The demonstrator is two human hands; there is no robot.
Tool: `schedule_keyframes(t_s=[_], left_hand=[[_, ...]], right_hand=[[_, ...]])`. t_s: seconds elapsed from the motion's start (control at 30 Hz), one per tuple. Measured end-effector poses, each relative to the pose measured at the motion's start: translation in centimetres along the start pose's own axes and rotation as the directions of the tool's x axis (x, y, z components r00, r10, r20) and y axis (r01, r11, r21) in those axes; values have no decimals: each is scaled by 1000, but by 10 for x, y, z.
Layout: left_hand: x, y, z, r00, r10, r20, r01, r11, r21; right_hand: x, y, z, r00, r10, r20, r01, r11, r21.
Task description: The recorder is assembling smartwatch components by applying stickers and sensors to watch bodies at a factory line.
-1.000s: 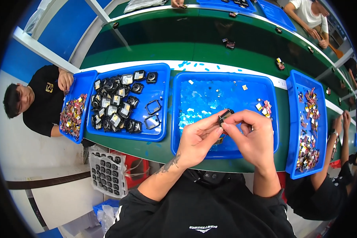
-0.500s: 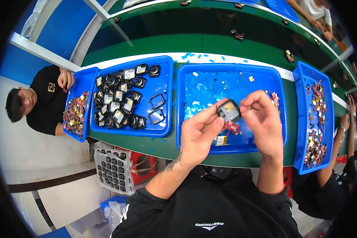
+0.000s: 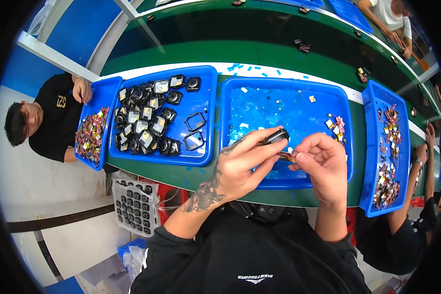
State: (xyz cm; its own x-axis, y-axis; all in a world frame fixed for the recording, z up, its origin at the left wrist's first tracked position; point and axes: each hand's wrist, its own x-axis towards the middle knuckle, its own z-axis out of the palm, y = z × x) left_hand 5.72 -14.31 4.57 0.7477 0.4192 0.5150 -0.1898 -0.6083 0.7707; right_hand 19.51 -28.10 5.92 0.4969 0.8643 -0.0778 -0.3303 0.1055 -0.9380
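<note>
My left hand grips a black smartwatch case, now turned edge-on above the middle blue tray. Beneath the case a small reddish-brown part sticks out; whether it is still joined to the case is hidden. My right hand pinches this part's near end between thumb and fingertips. Blue film scraps litter the tray floor, and a small heap of circuit boards and batteries lies at its right side.
Left of it, another blue tray holds a pile of black watch cases. Narrow trays of red parts stand at the far left and right. A person sits at the left. Beyond runs a green conveyor belt.
My left hand has turned the watch case from face-up to edge-on. My right hand has come down from the case's edge to the small reddish part below it.
</note>
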Motion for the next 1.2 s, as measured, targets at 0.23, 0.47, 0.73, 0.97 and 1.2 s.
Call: schedule_keyframes(t_s=[0.23,0.47,0.73,0.97,1.2], left_hand=[[-5,1,-5,996,89,10,-90,987,134],[-7,5,-3,995,-96,24,96,995,-12],[-5,5,-3,992,-100,77,97,994,46],[-8,10,-9,964,-148,220,146,989,23],[-22,7,12,807,-505,307,564,502,-656]], right_hand=[[5,-5,-2,995,95,31,-98,991,93],[0,-7,-3,997,-17,78,23,998,-66],[5,-13,-4,987,14,158,11,988,-153],[4,-23,-2,986,14,167,39,951,-307],[-1,-10,7,992,-76,97,107,922,-371]])
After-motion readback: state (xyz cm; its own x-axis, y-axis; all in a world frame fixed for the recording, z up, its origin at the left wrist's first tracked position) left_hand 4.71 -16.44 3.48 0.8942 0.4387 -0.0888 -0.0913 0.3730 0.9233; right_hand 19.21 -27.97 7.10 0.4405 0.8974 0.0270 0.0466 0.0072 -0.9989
